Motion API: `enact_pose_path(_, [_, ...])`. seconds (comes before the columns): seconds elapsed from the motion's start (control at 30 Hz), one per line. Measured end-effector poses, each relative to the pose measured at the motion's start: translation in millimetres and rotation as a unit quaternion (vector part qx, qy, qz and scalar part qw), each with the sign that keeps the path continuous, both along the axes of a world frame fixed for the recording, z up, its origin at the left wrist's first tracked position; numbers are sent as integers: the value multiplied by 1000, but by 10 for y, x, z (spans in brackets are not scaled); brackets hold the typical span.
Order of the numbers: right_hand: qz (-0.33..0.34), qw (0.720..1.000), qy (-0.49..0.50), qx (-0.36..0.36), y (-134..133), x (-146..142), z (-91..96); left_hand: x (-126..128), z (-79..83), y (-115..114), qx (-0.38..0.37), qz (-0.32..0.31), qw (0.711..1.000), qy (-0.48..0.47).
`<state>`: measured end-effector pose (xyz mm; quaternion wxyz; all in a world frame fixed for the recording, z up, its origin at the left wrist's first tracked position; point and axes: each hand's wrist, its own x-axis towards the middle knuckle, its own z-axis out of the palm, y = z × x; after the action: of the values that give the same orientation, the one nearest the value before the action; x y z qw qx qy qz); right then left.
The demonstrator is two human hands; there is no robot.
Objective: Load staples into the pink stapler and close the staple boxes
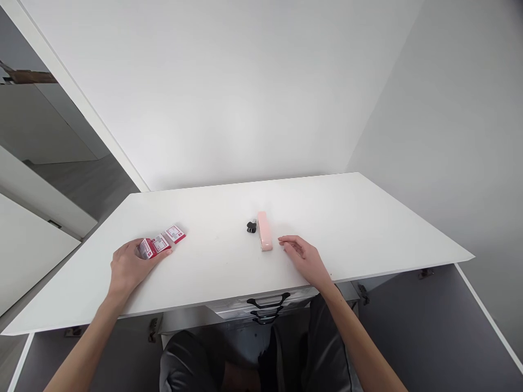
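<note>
On the left of the white tabletop, my left hand [129, 268] is closed around small red-and-white boxes [160, 243] standing side by side, thumb along the near side and fingers behind. Another red-and-white box [175, 234] lies just beyond them, not held. Near the middle is a pale pink stapler [265, 231], lying lengthwise away from me. Small black binder clips [251, 226] sit close to its left side. My right hand [301, 257] rests right of the stapler, apart from it, fingers loosely bent and holding nothing.
The white tabletop [229, 272] meets a white wall [245, 98] at the back. Below its front edge are drawers with black handles [268, 300] and open cabinet doors [433, 316]. My knees are under the edge. A doorway opens at far left.
</note>
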<state>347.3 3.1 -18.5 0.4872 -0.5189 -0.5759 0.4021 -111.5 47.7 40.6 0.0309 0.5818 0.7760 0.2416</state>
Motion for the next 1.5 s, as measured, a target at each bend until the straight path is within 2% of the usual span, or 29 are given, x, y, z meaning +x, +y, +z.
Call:
enact_pose_path(0.13, [1,1000,4,0,0,0,-5,-12,-55,-18,-5,-2,1000,-1])
enact_pose_path(0.33, [1,1000,3,-3,-24,-4,11,43,-159,-5,0,-100,993,55])
enact_pose_path(0.53, [-1,1000,-9,-6,-36,-8,38,35,-241,41,-31,-90,992,76])
enact_pose_path(0.77, [1,1000,-19,-4,-33,-5,25,91,-251,88,-24,-94,991,95])
enact_pose_path(0.9, [2,1000,-18,1,-28,-8,8,161,-265,205,23,-155,979,133])
enact_pose_path(0.97, [2,1000,-18,0,-28,-10,7,197,-289,290,23,-172,974,145])
enact_pose_path(1.07, [1,1000,-16,0,-29,-13,16,267,-323,395,10,-147,978,146])
enact_pose_path(1.13, [0,1000,-14,1,-29,-17,22,342,-328,428,45,-118,980,153])
enact_pose_path(1.2, [0,1000,-14,2,-28,-20,25,455,-314,432,102,-114,974,165])
enact_pose_path(1.27, [-1,1000,-15,2,-26,-23,23,619,-289,416,137,-159,962,174])
enact_pose_path(1.33, [-1,1000,-16,2,-26,-25,21,839,-266,392,129,-240,946,178])
enact_pose_path(1.5, [0,1000,-15,9,-20,-26,21,1514,-256,363,130,-434,875,173])
